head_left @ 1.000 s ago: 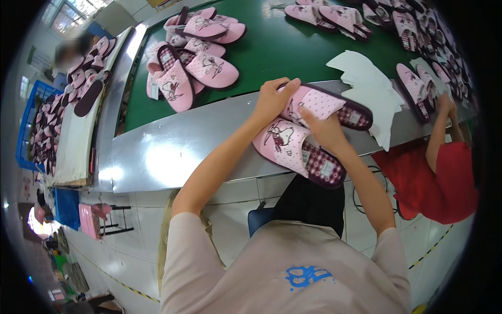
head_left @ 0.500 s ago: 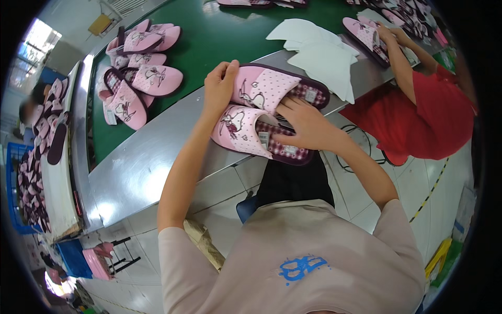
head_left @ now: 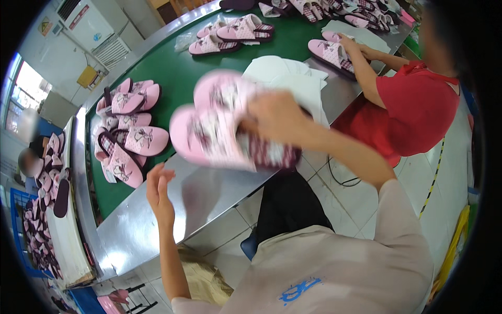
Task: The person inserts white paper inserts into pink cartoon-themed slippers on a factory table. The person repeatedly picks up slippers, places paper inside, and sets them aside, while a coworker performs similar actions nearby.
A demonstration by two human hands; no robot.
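A pair of pink slippers (head_left: 201, 136) with dark plaid insoles is held up over the metal table edge, smeared by motion. My right hand (head_left: 277, 118) grips the pair at the openings, with fingers partly hidden inside and behind the uppers. To the left of the pair, my left hand (head_left: 161, 191) is raised over the metal edge with its fingers apart and nothing in it. Near that hand, several pink slippers (head_left: 149, 140) lie stacked on the green surface (head_left: 180, 78).
White paper sheets (head_left: 282, 68) lie behind the held pair. More slippers (head_left: 243, 31) sit at the far side. On the right, a co-worker in a red shirt (head_left: 418, 110) handles another pair (head_left: 327, 55). A blue crate (head_left: 23, 235) of slippers stands far left.
My left hand has let go of the slippers and moved down and left. My right hand has shifted its hold and lifted the pair. The view has swung, showing more of the table's far side.
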